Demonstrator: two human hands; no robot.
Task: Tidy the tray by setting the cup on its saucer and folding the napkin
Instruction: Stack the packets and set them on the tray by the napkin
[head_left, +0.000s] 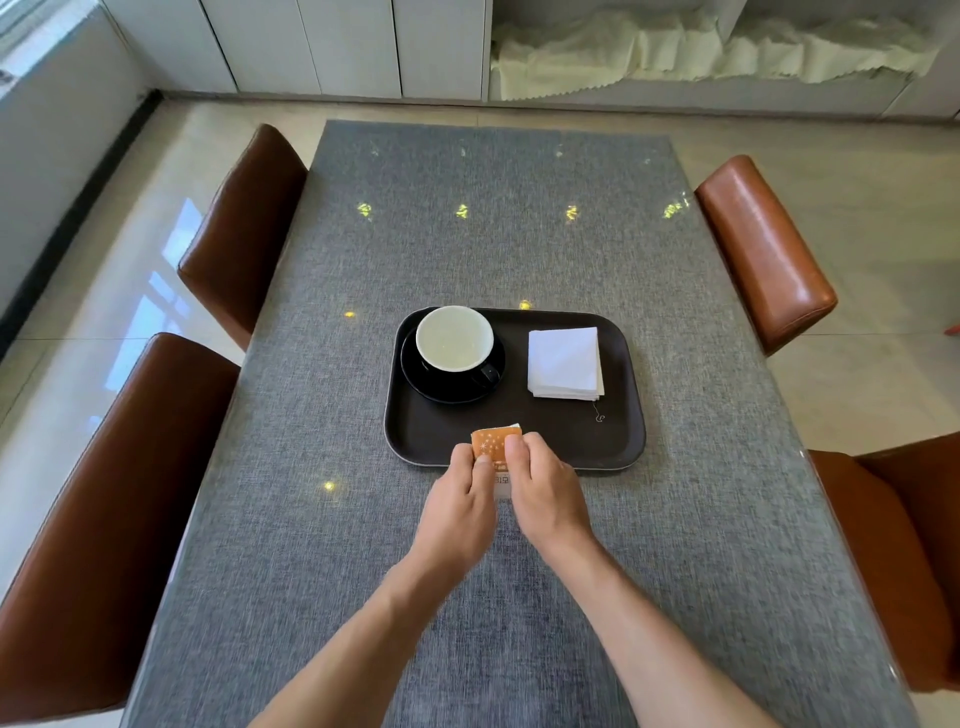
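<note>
Both hands, left hand (467, 480) & right hand (540, 475), pinch the orange packet (491, 444) at the tray (631, 415) near edge, long axis pointing away; cup (454, 338) already on saucer (447, 387), napkin (565, 362) folded, far-right.

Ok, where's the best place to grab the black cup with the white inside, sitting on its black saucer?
Take the black cup by its small loop handle, coming from the near right: the handle points that way, toward the folded white napkin, clear of both.

Matt tray (618, 374); glossy cup (454, 339); paper napkin (565, 362).
</note>
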